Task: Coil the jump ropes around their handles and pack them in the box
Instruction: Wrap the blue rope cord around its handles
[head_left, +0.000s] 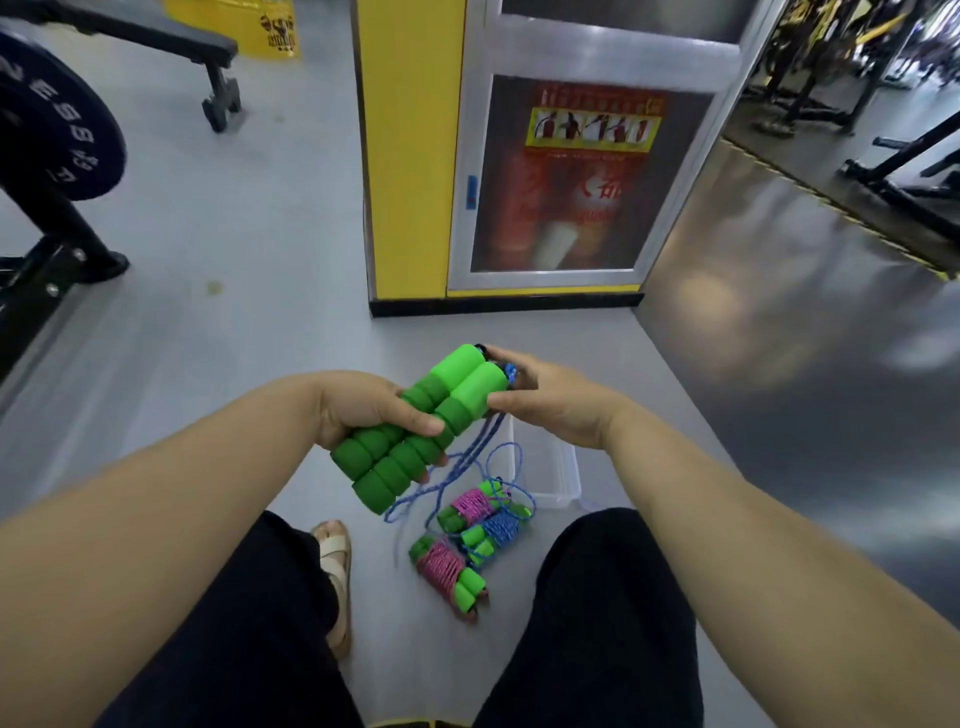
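The 2 green handles (395, 467) are gripped side by side in the left hand (358, 410), long axis pointed at the right hand (550, 400), which seems to pinch their far end where the blue rope (470, 457) leaves (uncoiled, dangling toward the floor (234, 338)). The box (563, 475) lies below.

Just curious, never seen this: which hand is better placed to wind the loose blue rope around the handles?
Probably the right hand: it sits at the rope end of the handles, where the blue rope hangs loose; the left hand grips them.
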